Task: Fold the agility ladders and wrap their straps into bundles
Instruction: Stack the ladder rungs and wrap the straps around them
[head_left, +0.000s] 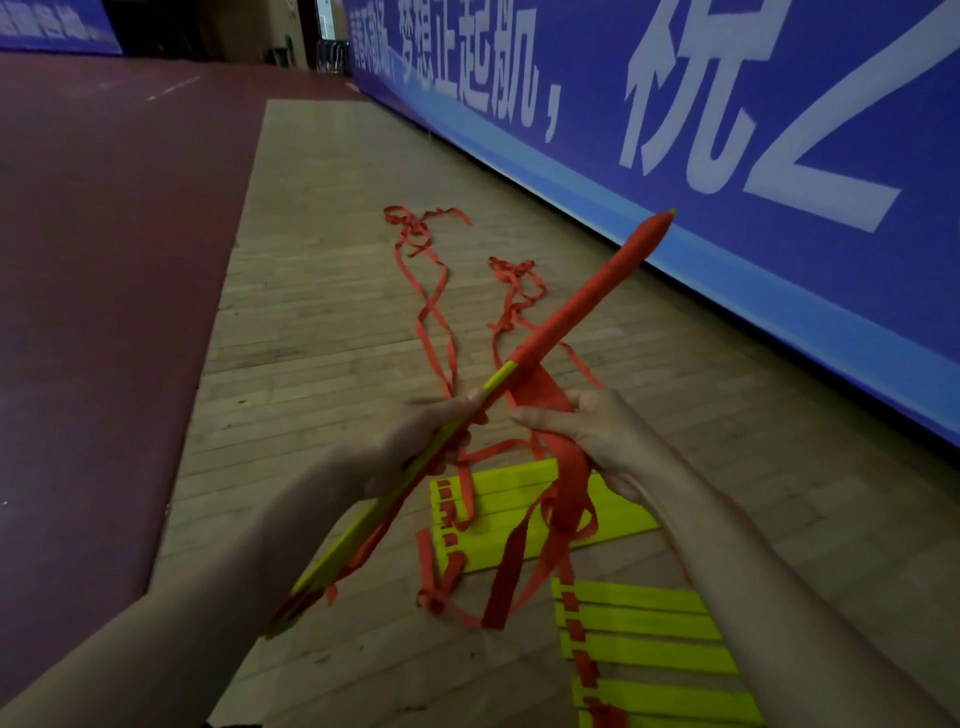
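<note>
My left grip (431, 441) clamps the folded ladder (571, 312) above the floor (322, 322); right grip (587, 431) pinches the strap (540, 395). Advice: hold tension and overlap turns evenly toward the bare yellow end.

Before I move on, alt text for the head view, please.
The left hand grips a bundle of yellow ladder rungs held diagonally, its far half wound in red strap; the right hand holds that strap beside it. Below, more yellow ladders and loose red straps lie on a wooden floor by a blue banner.
</note>
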